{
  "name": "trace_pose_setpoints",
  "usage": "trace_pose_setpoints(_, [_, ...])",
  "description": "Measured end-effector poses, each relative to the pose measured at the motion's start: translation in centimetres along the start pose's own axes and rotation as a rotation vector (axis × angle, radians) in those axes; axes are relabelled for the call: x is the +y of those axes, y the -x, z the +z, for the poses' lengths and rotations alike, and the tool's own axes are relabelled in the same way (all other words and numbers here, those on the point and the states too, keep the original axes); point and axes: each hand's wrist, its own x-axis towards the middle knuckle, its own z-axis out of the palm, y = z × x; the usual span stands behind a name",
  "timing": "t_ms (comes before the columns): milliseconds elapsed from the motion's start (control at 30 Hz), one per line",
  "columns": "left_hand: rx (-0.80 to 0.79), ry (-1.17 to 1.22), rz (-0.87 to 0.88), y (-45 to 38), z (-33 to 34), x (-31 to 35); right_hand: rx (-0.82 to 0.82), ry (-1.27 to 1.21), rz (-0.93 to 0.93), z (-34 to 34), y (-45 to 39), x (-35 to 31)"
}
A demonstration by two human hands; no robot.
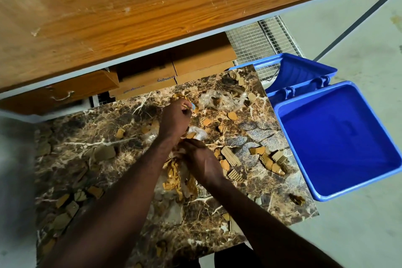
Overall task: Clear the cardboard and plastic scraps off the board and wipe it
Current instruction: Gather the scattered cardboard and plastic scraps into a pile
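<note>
Forearms crossing low over marble-pattern board. Left hand pinching cardboard scraps, fingers curled. Right hand gripping plastic bag of gathered bits. Best: sweep loose pieces into piles, drop into blue bin just beside board.

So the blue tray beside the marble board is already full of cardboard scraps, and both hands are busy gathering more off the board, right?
Not quite. The head view shows the blue tray empty; no scraps lie in it yet. The rest holds: it sits beside the marble board, and the left hand and right hand are both gathering cardboard scraps there.
</note>
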Motion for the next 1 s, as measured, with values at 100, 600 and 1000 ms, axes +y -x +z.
trace_pose_setpoints(100, [0.003, 0.016, 0.019, -0.3, 0.4, 1.1, 0.092, -0.034, 0.003, -1.8, 0.0, 0.2])
trace_pose_setpoints(600, [-0.392, -0.023, 0.323, 8.1, 12.7, 9.6, 0.501, 0.058, 0.478, -8.8, 13.5, 10.5])
trace_pose_setpoints(1000, [-0.561, -0.098, 0.376, 13.1, 16.6, 9.8, 0.392, 0.137, 0.813, -7.9, 25.4, 19.1])
